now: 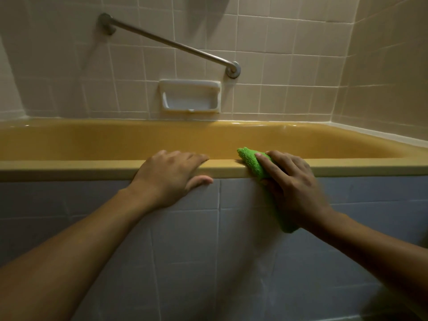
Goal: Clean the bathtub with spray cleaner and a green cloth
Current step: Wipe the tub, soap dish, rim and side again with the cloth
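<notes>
The tub's (115,140) near rim (69,167) runs open left of the left hand (171,174) and right of the right hand (294,181). Between the hands only a short bare stretch remains, narrowed by the cloth (252,163) draped across the rim. Over the basin the way lies open to the far wall (278,66), where a soap dish (190,96) and a slanted grab bar (171,42) jut out above the far edge.
</notes>
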Motion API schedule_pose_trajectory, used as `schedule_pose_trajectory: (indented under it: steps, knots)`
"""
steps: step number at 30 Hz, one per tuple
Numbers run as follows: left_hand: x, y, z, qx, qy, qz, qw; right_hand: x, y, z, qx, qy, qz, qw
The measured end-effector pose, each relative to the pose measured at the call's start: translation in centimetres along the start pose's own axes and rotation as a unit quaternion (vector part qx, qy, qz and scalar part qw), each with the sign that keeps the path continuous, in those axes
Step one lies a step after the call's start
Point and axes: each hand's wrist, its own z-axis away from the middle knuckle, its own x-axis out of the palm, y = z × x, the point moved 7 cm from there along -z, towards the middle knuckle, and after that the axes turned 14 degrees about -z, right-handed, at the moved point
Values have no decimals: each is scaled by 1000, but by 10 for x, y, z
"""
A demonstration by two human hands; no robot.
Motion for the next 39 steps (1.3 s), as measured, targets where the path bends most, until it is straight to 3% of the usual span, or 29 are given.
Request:
schedule_pose_trajectory:
  steps: [14,31,39]
  knots:
    - [11,-86,87,-85,106,-17,991,46,-77,-43,-3,-32,2,999]
    - [25,-151,141,-179,72,24,981,90,-156,-90,-5,-64,-31,997]
    - [30,-184,180,-263,107,1,959,114,-203,-118,-28,-80,-40,996]
